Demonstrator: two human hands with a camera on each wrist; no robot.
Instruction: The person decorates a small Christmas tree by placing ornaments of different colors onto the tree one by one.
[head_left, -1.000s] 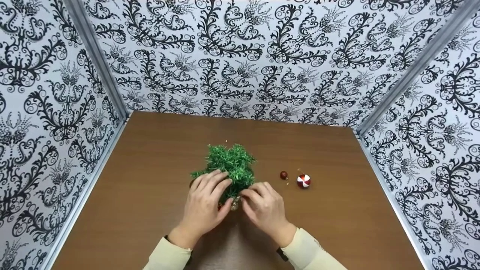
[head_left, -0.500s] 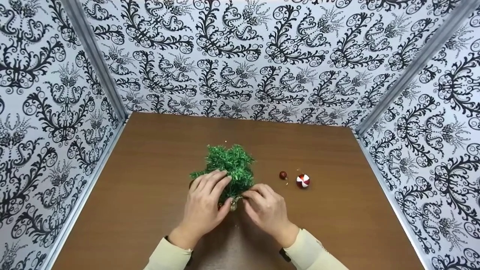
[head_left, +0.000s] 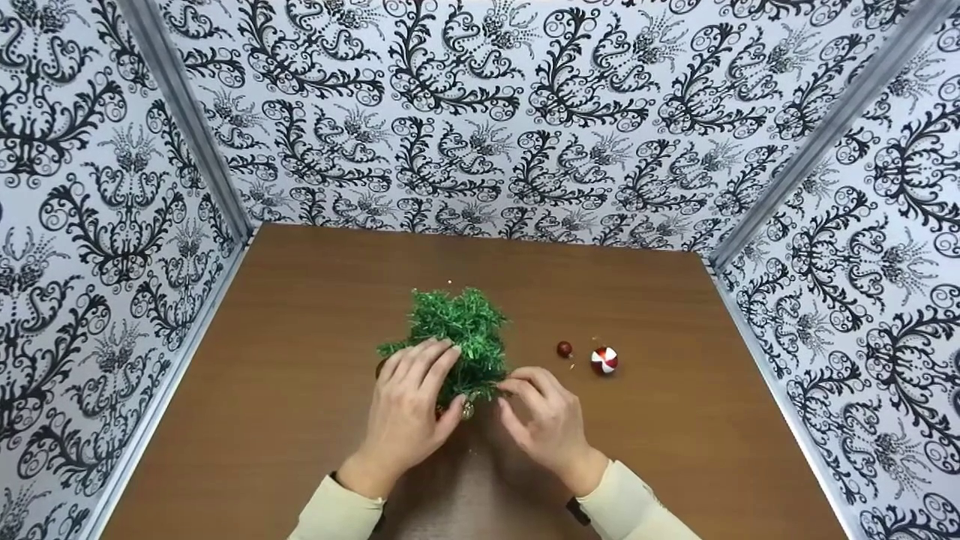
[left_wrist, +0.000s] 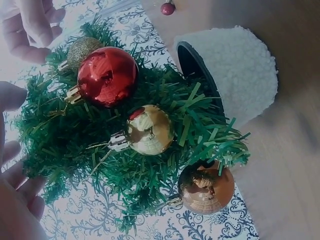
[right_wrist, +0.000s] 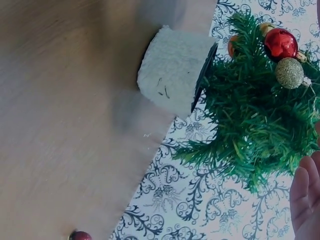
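Brown tabletop, white fleecy pot with green tree inside, left hand and right hand loose-fingered at the tree.

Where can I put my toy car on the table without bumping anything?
The brown table is bare between its left edge and the left hand, and between its right edge and the shiny red-and-white ball. It's crowded around the green tinsel tree, with the right hand close by, and near the small round dark-red ball.
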